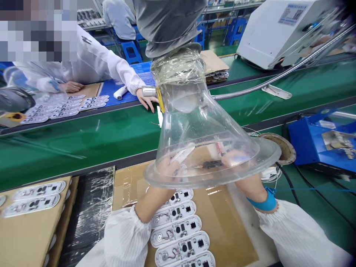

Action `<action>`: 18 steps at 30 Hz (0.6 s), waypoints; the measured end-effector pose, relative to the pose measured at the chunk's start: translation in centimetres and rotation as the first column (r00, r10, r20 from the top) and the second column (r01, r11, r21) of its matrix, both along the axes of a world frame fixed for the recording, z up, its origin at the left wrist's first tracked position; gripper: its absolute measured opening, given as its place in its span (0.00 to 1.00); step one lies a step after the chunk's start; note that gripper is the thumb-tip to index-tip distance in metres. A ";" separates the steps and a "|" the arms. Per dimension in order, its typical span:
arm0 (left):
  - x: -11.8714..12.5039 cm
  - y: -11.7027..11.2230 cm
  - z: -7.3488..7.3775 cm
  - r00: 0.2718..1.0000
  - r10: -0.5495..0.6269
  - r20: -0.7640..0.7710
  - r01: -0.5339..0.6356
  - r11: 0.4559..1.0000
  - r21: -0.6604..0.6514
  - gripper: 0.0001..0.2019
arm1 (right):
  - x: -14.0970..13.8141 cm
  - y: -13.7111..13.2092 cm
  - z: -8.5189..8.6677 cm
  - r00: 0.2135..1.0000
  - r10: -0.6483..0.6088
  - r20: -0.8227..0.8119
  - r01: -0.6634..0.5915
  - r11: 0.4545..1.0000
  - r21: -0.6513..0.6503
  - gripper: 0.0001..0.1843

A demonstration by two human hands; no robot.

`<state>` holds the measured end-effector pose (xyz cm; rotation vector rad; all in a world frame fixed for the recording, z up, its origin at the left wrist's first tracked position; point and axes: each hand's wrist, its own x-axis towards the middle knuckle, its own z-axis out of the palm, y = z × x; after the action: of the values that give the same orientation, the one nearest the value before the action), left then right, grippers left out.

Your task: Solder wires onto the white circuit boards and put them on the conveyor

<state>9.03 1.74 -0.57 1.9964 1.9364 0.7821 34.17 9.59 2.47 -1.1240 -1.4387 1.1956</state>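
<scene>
Grip, left hand: bare, seen through a clear plastic funnel-shaped hood; fingers drawn together and clamped on a white, elongated plastic part, which slants up and to the right from the fingertips. Wrist bare; white gathered sleeve on the forearm.

Grip, right hand: bare, beneath the same hood; fingers curled around a slim tool with a black body, its visible length pointing left toward the other hand. Exact finger placement blurred by the plastic. Blue band around the wrist. Just above the tool, a narrow red-and-white object, not clearly identifiable; whether the hand touches it cannot be told.

White, round-ended plastic housings: one column, overlapping or close-set, below the left hand, on a brown cardboard sheet. Fitted with black components, a round disc and thin wires.

Further items: two like housings on a brown cardboard stack, far left; black film-covered strip between stack and sheet; blue machine with metal fittings on the green bench, right; corrugated silver hose running to the hood. Across the green strip, a co-worker's two hands, well apart from each other.
</scene>
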 end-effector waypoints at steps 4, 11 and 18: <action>0.0 0.2 -0.6 1.000 0.007 -0.008 -0.007 1.000 0.001 0.07 | 0.2 0.1 0.1 1.000 0.005 0.002 -0.005 1.000 -0.003 0.17; 0.2 -0.8 1.3 1.000 -0.013 0.015 0.013 1.000 -0.007 0.09 | 1.0 0.5 -0.4 0.994 0.018 -0.110 -0.025 0.998 -0.062 0.15; 0.6 -1.1 2.9 0.998 -0.039 -0.043 0.039 0.999 -0.009 0.10 | 1.2 0.9 -0.5 0.992 0.003 -0.128 -0.010 0.998 -0.056 0.13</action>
<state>9.61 0.66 2.37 2.0563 1.9149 0.7262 35.41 10.47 1.96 -1.0619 -1.3196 1.2967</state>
